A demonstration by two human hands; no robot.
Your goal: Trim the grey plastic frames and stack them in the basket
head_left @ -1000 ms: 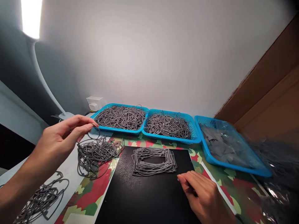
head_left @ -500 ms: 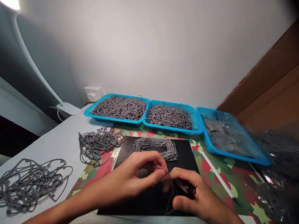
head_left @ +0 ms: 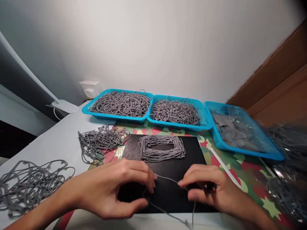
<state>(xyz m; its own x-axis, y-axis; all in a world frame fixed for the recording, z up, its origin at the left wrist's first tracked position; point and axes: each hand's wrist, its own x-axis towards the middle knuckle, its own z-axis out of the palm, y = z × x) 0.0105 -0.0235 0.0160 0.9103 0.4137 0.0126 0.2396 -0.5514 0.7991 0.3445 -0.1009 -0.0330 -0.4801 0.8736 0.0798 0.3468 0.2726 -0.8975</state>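
Both my hands hold one thin grey rubber loop (head_left: 168, 179) stretched over the black mat (head_left: 165, 191). My left hand (head_left: 115, 188) pinches its left side between thumb and fingers. My right hand (head_left: 206, 188) pinches its right side, and part of the loop hangs down toward the table's front edge. Just beyond my hands, a neat rectangular stack of grey loops (head_left: 161, 148) lies on the mat. A loose tangle of loops (head_left: 100, 143) sits to the left of the mat, and another pile (head_left: 28, 183) lies at the far left.
Three blue baskets line the back: two (head_left: 120, 103) (head_left: 176, 111) filled with grey loops, the third (head_left: 240, 134) with grey flat pieces. A camouflage-pattern sheet (head_left: 240, 172) lies under the mat. A white lamp base (head_left: 64, 106) and a wall socket (head_left: 90, 88) stand at the back left.
My left hand came from the loose tangle to the mat with a loop. Both hands then moved apart, stretching the loop between them. The view tilted down.
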